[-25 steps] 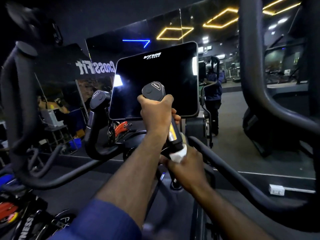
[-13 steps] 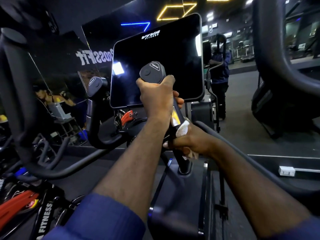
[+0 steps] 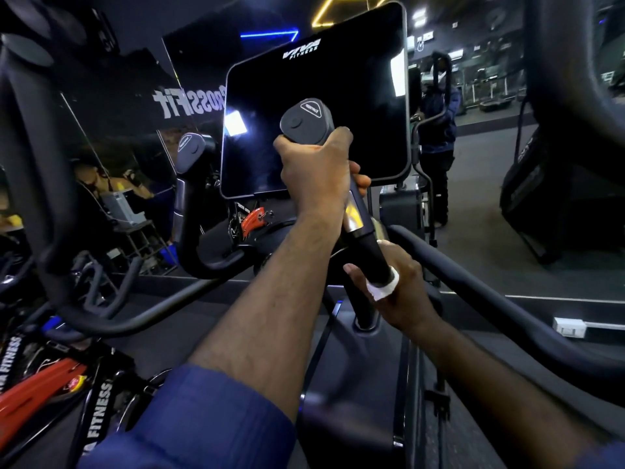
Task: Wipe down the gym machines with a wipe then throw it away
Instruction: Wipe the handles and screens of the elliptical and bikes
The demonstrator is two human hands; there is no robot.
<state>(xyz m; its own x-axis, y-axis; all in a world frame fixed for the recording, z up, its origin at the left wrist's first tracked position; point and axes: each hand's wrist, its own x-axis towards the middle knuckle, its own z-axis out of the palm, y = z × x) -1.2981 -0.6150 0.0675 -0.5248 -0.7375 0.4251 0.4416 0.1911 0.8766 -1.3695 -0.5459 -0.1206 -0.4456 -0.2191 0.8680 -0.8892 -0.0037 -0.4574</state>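
Mirrored gym wall [image 3: 111, 106] and a dark console screen [image 3: 321, 89] stand behind the machine's upright handle [image 3: 306, 120]. The left hand [image 3: 314, 170] is clenched around the handle just below its grey cap. The right hand [image 3: 402, 292] curls round the handle's lower shaft, holding a white wipe [image 3: 384, 287] against it (only a folded edge shows).

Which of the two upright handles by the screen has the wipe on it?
The right-hand handle: the left hand holds its top and the right hand wraps the white wipe round its shaft. The left handle stands untouched.
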